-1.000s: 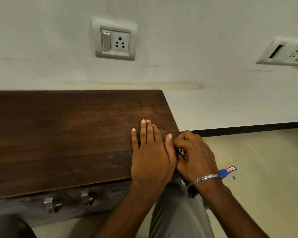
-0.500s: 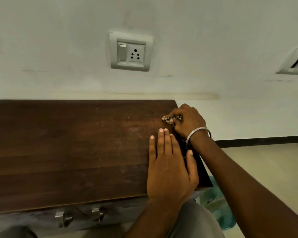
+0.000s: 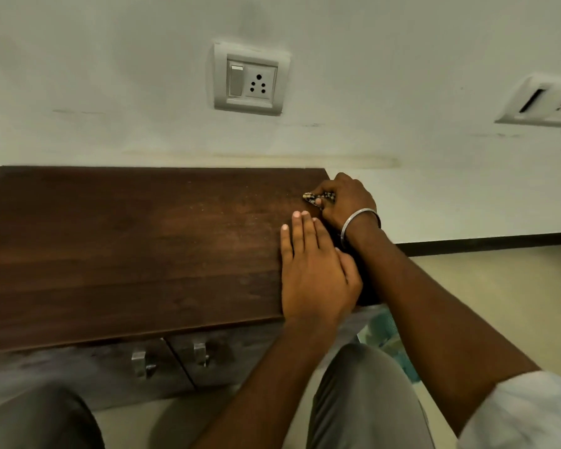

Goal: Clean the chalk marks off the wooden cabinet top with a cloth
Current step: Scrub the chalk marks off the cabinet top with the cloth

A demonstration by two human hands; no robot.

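Wooden cabinet top [image 3: 127, 254], dark brown, carries both hands. At its far right corner the right hand [image 3: 347, 202] curls round a patterned cloth [image 3: 318, 197]; the left hand [image 3: 314, 273] lies flat just beside it, fingers straight.

Matt dark wooden cabinet top [image 3: 143, 241]; patterned cloth [image 3: 318, 197]; shiny metal bangle [image 3: 358, 217].

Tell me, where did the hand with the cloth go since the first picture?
The right hand slid the cloth away from the person, from right beside the left hand to the back right corner of the cabinet top. It kept gripping the cloth all along. The left hand stayed flat on the wood.
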